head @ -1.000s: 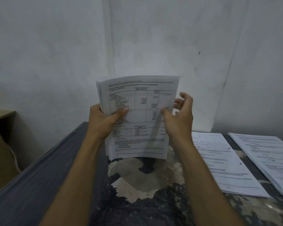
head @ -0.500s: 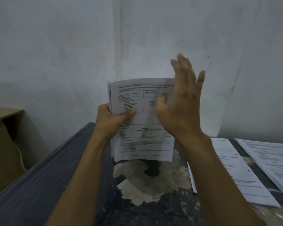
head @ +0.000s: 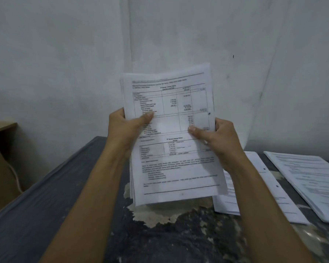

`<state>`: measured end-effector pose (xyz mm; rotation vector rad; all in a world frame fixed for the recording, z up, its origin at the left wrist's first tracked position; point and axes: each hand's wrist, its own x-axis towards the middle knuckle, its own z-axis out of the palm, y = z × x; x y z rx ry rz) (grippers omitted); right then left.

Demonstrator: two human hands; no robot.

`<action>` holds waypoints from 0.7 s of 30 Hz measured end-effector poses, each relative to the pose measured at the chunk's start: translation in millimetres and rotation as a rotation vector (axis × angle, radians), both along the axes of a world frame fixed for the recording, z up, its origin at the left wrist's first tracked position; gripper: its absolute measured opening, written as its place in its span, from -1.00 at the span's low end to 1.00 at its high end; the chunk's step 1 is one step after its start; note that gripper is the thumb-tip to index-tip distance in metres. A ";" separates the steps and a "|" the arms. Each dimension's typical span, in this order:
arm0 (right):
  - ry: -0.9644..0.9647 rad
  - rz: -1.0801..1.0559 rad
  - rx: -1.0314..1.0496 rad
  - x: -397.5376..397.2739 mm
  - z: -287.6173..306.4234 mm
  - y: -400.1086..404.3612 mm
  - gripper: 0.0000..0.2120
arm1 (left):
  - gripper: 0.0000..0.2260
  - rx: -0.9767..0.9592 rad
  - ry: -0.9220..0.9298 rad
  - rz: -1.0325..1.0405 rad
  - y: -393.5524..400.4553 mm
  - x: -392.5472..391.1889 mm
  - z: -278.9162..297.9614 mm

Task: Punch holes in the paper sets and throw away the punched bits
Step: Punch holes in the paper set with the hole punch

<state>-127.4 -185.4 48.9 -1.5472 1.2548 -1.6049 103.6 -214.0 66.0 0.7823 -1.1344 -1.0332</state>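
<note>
I hold a set of printed white sheets [head: 176,158] upright in front of me, above the table. My left hand [head: 125,128] grips its left edge with the thumb on the front page. My right hand [head: 218,138] grips the right edge, thumb pressed on the page. A small punched hole shows near the set's right edge. The hole punch is hidden; the held set covers the spot behind it.
A worn dark table [head: 169,230] with pale peeled patches lies below. Two more paper sets lie flat at the right: one with two punched holes [head: 262,188], another beside it [head: 311,183]. A white wall stands behind. A wooden shelf [head: 0,128] sits at the left.
My right hand, raised open above the sheets half a second ago, has come down and taken hold of the set's right edge. The set now sits lower and tilted slightly.
</note>
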 end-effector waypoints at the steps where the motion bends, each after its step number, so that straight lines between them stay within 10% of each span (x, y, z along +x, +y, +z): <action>1: -0.001 -0.001 0.020 -4.1 0.0 1.1 -0.73 | -0.70 0.036 -0.002 -0.020 0.4 -3.1 -1.1; 13: -0.223 -0.354 0.461 -123.9 -12.2 34.5 -0.90 | -0.91 0.169 -0.449 -0.154 14.3 -125.4 -39.9; 21: 0.044 -0.489 0.514 -181.7 -38.8 41.9 -0.77 | -0.86 0.200 -0.713 -0.167 4.2 -199.8 -83.1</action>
